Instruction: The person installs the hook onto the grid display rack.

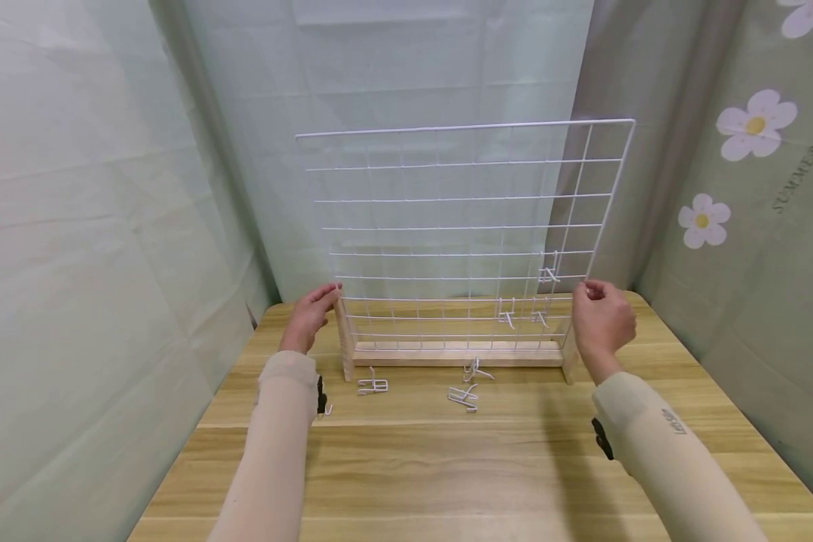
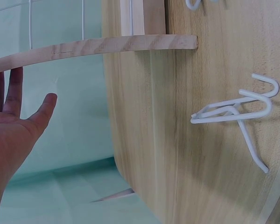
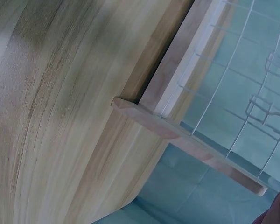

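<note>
A white wire grid rack (image 1: 433, 226) stands upright in a wooden base (image 1: 447, 354) with a wooden post at each end. My left hand (image 1: 307, 316) holds the left post (image 1: 345, 339) near its top; in the left wrist view two fingers (image 2: 15, 91) meet the wood while another stands away. At the opposite end, my right hand (image 1: 604, 320), fingers curled, grips the rack's right edge by the top of the right post (image 3: 191, 144). The hand hides the exact contact. Three white wire hooks hang low on the right of the grid, one hook (image 1: 549, 275) above the others.
Several loose white hooks lie on the wooden table (image 1: 413, 467) before the rack, including a left hook (image 1: 373, 385) and a middle hook (image 1: 463, 397). Another hook (image 2: 233, 109) lies by my left sleeve. Pale curtains (image 1: 95, 226) enclose the table behind and at both sides.
</note>
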`<state>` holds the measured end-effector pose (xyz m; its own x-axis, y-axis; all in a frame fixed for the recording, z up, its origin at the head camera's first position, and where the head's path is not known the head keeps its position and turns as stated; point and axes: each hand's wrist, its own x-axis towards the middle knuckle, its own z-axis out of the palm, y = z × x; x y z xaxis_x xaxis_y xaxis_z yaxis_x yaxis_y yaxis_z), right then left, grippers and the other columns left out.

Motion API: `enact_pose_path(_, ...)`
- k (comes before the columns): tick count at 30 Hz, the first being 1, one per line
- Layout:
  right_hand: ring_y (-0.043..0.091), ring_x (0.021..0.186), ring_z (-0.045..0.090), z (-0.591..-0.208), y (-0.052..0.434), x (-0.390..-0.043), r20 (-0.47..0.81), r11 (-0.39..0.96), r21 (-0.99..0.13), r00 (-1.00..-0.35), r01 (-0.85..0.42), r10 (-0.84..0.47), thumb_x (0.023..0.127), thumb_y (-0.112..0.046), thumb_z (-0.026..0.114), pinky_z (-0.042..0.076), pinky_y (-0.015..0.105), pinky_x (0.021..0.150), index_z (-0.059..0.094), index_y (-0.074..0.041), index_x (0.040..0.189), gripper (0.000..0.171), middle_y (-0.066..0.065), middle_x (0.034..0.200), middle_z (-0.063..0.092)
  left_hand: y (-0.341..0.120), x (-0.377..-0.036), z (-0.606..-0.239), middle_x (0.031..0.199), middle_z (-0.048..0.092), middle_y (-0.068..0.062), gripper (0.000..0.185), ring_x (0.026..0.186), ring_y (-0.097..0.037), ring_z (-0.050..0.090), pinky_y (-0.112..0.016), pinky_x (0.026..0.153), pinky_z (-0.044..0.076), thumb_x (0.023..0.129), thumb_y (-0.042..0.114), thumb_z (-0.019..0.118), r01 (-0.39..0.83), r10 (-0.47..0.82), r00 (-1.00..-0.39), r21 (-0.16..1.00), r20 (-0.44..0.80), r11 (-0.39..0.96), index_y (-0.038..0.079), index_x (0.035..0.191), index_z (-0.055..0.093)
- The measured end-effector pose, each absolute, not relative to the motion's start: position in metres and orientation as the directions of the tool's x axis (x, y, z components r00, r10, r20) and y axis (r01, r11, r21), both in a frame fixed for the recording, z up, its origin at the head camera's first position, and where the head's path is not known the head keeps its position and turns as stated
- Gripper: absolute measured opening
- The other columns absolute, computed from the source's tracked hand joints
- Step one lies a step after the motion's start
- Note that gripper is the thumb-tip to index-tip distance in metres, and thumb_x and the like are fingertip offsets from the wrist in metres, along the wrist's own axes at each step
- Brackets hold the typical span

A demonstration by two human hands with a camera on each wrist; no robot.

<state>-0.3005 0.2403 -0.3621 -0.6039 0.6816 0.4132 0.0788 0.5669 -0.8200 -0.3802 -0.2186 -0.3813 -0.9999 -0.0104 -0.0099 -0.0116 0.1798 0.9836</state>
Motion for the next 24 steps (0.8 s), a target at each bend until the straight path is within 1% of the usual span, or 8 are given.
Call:
enact_pose_path(2, 0.032, 0.094, 0.065, -0.362, 0.242, -0.300, 0.411, 0.567, -0.820, -0.604, 0.083, 0.683, 0.097, -0.034, 0.053, 0.038, 0.038, 0.073, 0.074, -0.007, 0.107, 0.036, 0.012, 0.100, 0.073, -0.219, -0.379, -0.380, 0.152, 0.044, -0.012, 0.051, 0.139, -0.031, 0.038, -0.055, 0.114, 0.023, 0.104, 0.035, 0.052, -0.016, -0.003, -1.000, 0.984, -0.016, 0.177, 0.009, 0.147, 0.047)
enact_pose_path(10, 0.031, 0.094, 0.065, -0.361, 0.249, -0.298, 0.401, 0.554, -0.828, -0.596, 0.090, 0.696, 0.097, -0.036, 0.055, 0.038, 0.038, 0.074, 0.074, -0.007, 0.108, 0.037, 0.012, 0.102, 0.073, -0.211, -0.359, -0.357, 0.152, 0.041, -0.017, 0.046, 0.141, -0.034, 0.035, -0.055, 0.115, 0.022, 0.105, 0.022, 0.049, -0.044, 0.018, -0.999, 0.988, -0.047, 0.151, 0.003, 0.147, 0.045)
enact_pose_path(15, 0.029, 0.097, 0.065, -0.363, 0.259, -0.299, 0.385, 0.535, -0.840, -0.598, 0.088, 0.703, 0.097, -0.039, 0.054, 0.037, 0.036, 0.074, 0.074, -0.008, 0.111, 0.040, 0.011, 0.104, 0.072, -0.213, -0.363, -0.361, 0.153, 0.041, -0.016, 0.046, 0.141, -0.033, 0.035, -0.054, 0.115, 0.022, 0.105, 0.024, 0.050, -0.039, 0.021, -0.999, 0.988, -0.042, 0.147, 0.004, 0.147, 0.045)
enact_pose_path(20, 0.029, 0.099, 0.063, -0.365, 0.267, -0.301, 0.381, 0.536, -0.841, -0.626, 0.071, 0.681, 0.096, -0.039, 0.055, 0.037, 0.037, 0.076, 0.073, -0.007, 0.112, 0.040, 0.012, 0.106, 0.070, -0.218, -0.376, -0.377, 0.152, 0.043, -0.012, 0.048, 0.140, -0.030, 0.037, -0.054, 0.115, 0.022, 0.105, 0.030, 0.051, -0.019, 0.006, -1.000, 0.987, -0.020, 0.159, 0.009, 0.147, 0.047)
enact_pose_path(24, 0.028, 0.099, 0.061, -0.368, 0.273, -0.302, 0.380, 0.541, -0.840, -0.663, 0.044, 0.644, 0.095, -0.039, 0.056, 0.037, 0.037, 0.077, 0.072, -0.007, 0.114, 0.041, 0.013, 0.107, 0.069, -0.220, -0.382, -0.384, 0.150, 0.046, -0.010, 0.048, 0.138, -0.028, 0.040, -0.054, 0.114, 0.024, 0.104, 0.034, 0.053, -0.010, -0.012, -1.000, 0.985, -0.008, 0.174, 0.011, 0.146, 0.050)
